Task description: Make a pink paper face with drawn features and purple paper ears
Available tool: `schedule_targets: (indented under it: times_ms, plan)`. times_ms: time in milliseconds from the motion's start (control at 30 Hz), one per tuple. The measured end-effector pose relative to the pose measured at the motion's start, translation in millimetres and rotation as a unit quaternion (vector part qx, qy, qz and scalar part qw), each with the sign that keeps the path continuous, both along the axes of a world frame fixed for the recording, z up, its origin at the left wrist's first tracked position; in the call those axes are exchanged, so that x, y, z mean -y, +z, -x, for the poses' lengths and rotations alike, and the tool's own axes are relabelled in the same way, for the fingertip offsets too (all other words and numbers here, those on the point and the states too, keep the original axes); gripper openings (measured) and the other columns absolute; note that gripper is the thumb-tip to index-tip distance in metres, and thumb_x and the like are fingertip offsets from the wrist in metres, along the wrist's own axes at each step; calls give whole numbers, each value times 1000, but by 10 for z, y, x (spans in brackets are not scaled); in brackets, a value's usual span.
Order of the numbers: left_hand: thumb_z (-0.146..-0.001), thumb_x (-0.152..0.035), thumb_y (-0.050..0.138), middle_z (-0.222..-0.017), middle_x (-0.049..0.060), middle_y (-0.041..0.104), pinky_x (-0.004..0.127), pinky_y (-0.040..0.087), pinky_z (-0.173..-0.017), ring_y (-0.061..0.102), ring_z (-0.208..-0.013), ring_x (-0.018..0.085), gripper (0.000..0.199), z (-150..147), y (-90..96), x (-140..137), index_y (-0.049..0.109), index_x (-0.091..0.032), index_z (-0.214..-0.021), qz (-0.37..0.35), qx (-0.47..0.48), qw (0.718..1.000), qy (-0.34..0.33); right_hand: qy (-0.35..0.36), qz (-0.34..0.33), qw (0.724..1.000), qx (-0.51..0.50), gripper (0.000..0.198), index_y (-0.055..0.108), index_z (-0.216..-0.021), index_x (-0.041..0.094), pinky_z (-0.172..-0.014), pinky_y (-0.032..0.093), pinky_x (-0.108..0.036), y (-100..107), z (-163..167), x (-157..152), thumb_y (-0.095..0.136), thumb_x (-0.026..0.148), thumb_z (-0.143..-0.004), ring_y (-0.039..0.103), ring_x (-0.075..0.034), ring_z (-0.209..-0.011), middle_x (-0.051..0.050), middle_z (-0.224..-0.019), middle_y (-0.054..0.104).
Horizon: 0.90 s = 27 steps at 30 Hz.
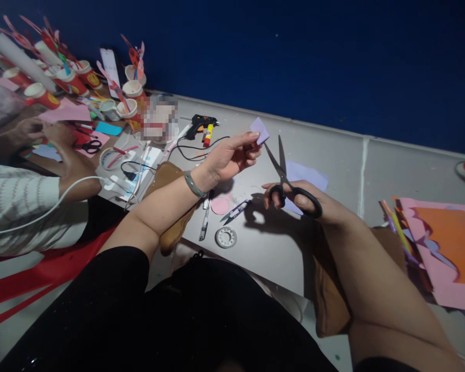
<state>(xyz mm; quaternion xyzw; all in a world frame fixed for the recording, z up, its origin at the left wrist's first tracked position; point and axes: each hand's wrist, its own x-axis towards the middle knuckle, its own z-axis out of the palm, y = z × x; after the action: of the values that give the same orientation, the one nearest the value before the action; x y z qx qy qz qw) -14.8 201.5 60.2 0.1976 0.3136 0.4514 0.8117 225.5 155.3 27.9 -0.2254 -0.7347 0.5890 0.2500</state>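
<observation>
Black clothing (217, 315) covers the person seated closest to me, bare forearms stretched over a pale grey table (271, 263). Near its front edge lie a roll of tape (219, 237), a pen (205, 222), a pink disc (220, 206) and small purple-handled snips (237, 211). Just beyond them the right hand (300, 199) has its digits through the black handles of the scissors (282, 178), whose blades stand apart and point away from the body. The left hand (236, 155), a green bangle (195, 184) at its wrist, pinches a small purple paper (259, 130) between thumb and fingers, lifted above the table. One blade tip is right by the paper's lower corner; whether they touch, I can't tell. A larger purple sheet (310, 175) lies partly behind the right hand. Farther back sit a yellow-and-red glue stick (208, 135) and a black glue gun (199, 124). To the left, a co-worker in a striped sleeve (21, 194) works near some paper cups (132, 89). Dark blue wall (294, 62) rises behind the table.
</observation>
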Motion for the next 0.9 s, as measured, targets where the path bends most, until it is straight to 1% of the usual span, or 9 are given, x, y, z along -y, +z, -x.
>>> schedule_targets:
  times_ms: [67, 133, 233, 367, 567, 700, 833, 900]
  plan:
    - [-106, -14, 71, -73, -5, 59, 17, 39, -54, 52, -56, 1, 23, 1, 1, 1, 65, -18, -84, -4, -1, 1000, 0, 5, -6, 1000, -10, 67, 72, -90, 22, -78, 55, -36, -15, -6, -4, 63, 87, -103, 70, -21, -85, -7, -93, 78]
    - [-108, -14, 69, -74, -5, 60, 17, 39, -54, 52, -56, 1, 23, 4, -1, 5, 65, -17, -85, -8, -3, 1000, -2, 3, -10, 1000, -23, 65, 72, -91, 22, -81, 56, -36, -31, -12, -7, 62, 84, -105, 73, -21, -88, -7, -94, 79]
    - [-107, -18, 73, -74, -5, 62, 16, 40, -54, 55, -57, 2, 20, 6, -8, 13, 66, -18, -88, -11, -10, 1000, -3, -1, -11, 1000, -27, 63, 71, -91, 21, -84, 56, -34, -41, -16, -13, 62, 82, -107, 75, -21, -91, -7, -94, 79]
    - [-104, -18, 80, -70, -7, 59, 16, 41, -55, 56, -57, 2, 25, -5, -20, 19, 64, -19, -85, -23, -23, 999, 4, 0, -16, 1000, -12, 70, 71, -89, 21, -80, 57, -34, -14, -12, -18, 61, 89, -103, 73, -21, -86, -7, -91, 79]
    - [-103, -15, 82, -68, -9, 53, 17, 38, -57, 55, -57, 1, 28, -21, -40, 4, 62, -20, -83, -69, -68, 995, 29, -28, 0, 1000, 10, 73, 70, -89, 21, -82, 59, -37, 21, 6, 11, 63, 93, -98, 73, -23, -87, -9, -93, 81]
    - [-104, -12, 79, -67, -10, 51, 16, 38, -58, 53, -57, 0, 30, -16, -49, 1, 60, -20, -82, -98, -78, 991, 36, -41, -4, 999, -10, 70, 70, -86, 21, -82, 59, -36, -12, 16, 5, 60, 88, -104, 74, -21, -85, -8, -88, 78]
    - [-103, -12, 80, -67, -11, 51, 14, 39, -58, 52, -56, -1, 30, -22, -50, 16, 60, -20, -82, -94, -78, 992, 31, -35, -11, 999, -18, 67, 70, -87, 21, -83, 59, -36, -49, 14, -17, 58, 83, -108, 75, -20, -85, -7, -86, 77]
    - [-102, -11, 80, -67, -10, 54, 14, 39, -58, 52, -55, -1, 33, -24, -54, 26, 59, -19, -78, -105, -80, 991, 27, -32, -16, 999, -23, 68, 70, -87, 21, -81, 58, -35, -71, 6, -28, 57, 84, -108, 75, -19, -84, -7, -86, 77]
